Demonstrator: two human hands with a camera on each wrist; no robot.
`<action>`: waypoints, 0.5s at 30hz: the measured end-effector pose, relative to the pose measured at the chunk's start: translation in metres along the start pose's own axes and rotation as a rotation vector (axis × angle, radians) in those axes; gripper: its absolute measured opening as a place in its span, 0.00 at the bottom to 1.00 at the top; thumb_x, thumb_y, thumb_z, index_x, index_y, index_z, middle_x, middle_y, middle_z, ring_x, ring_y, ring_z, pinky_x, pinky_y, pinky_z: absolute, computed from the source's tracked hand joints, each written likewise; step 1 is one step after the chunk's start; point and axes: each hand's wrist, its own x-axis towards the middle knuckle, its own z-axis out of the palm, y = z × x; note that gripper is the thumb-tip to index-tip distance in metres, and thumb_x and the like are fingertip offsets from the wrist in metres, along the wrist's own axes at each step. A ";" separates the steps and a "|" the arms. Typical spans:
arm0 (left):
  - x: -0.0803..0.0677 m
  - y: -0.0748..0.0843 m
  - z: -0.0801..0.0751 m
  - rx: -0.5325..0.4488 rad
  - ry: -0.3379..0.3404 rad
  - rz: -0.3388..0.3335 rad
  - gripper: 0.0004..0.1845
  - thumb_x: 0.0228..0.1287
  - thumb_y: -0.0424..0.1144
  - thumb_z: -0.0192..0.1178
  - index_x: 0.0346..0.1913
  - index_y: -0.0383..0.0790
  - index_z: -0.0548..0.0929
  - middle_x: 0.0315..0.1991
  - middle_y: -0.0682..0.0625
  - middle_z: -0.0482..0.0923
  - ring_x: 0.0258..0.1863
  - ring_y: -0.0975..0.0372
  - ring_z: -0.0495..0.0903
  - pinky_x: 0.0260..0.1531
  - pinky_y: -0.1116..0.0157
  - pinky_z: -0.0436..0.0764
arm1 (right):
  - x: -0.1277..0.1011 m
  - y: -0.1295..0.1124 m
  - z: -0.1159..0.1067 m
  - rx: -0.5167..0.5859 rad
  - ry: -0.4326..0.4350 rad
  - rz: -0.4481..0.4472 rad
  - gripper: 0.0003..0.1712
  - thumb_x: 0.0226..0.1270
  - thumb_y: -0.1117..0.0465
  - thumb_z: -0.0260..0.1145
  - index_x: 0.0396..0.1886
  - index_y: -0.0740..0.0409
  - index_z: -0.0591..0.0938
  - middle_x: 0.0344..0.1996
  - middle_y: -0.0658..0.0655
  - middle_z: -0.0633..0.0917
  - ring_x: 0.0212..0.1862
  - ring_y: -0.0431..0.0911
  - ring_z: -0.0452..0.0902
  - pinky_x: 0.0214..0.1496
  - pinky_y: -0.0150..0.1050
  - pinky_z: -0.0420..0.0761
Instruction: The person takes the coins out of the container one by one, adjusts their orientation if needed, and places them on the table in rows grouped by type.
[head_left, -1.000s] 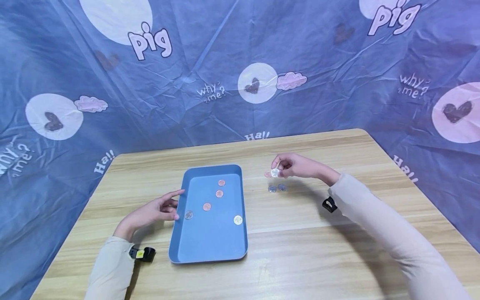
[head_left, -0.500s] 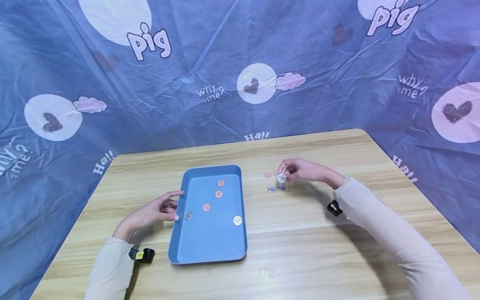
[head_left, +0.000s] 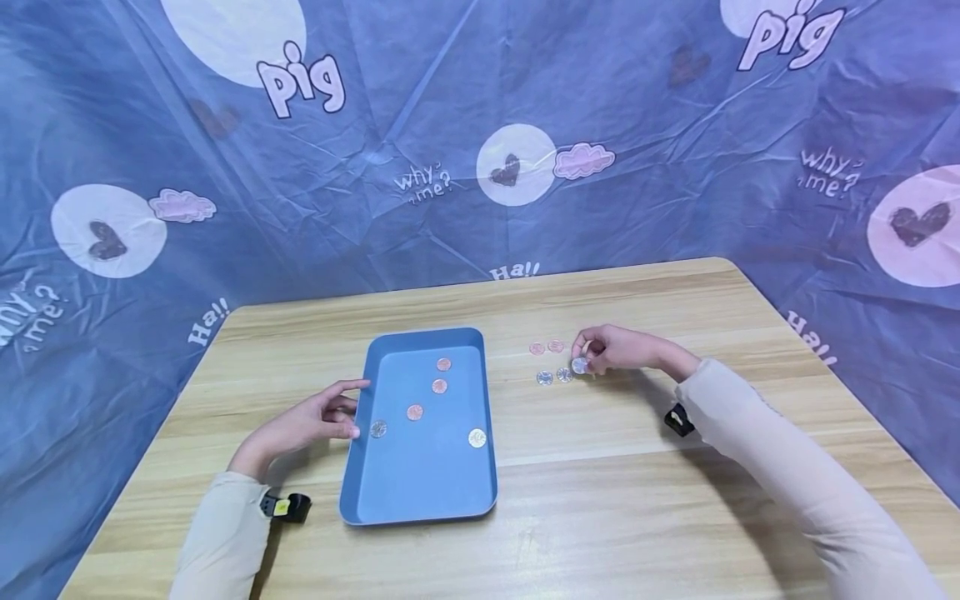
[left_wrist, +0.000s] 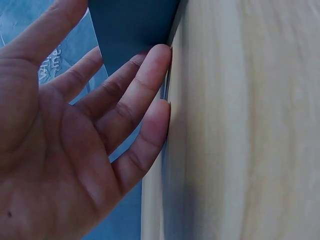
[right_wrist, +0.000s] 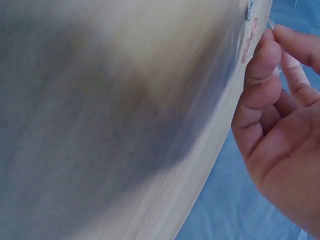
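**Silver coin pinched at 3 o'clock of the tray**

While the left hand (head_left: 303, 425) rests open against the blue tray (head_left: 390, 500) edge, the right hand (head_left: 617, 348) has its grip pinched on a silver coin (head_left: 579, 365), low over the tabletop (head_left: 600, 500). It's right beside 4 loose coins (head_left: 550, 361); 5 more lie in the tray.

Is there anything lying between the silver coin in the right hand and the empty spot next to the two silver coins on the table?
Nothing visible does. The right hand pinches the small round silver coin just above the bare wooden table, right beside the two silver coins already lying there. The two copper coins lie farther back, clear of it.
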 end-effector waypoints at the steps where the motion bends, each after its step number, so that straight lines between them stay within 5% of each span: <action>1: 0.000 0.000 0.000 -0.003 0.001 0.000 0.41 0.64 0.40 0.64 0.75 0.40 0.53 0.59 0.32 0.71 0.59 0.44 0.72 0.55 0.57 0.74 | 0.000 0.001 0.000 -0.001 -0.005 0.003 0.15 0.56 0.74 0.62 0.46 0.67 0.74 0.22 0.50 0.74 0.24 0.40 0.65 0.26 0.30 0.67; 15: 0.001 -0.003 -0.001 -0.004 -0.005 0.020 0.41 0.63 0.40 0.64 0.75 0.40 0.53 0.59 0.32 0.71 0.59 0.45 0.73 0.55 0.58 0.74 | 0.007 0.006 0.003 -0.118 -0.003 0.035 0.15 0.52 0.75 0.61 0.42 0.65 0.76 0.20 0.49 0.73 0.23 0.41 0.65 0.25 0.30 0.67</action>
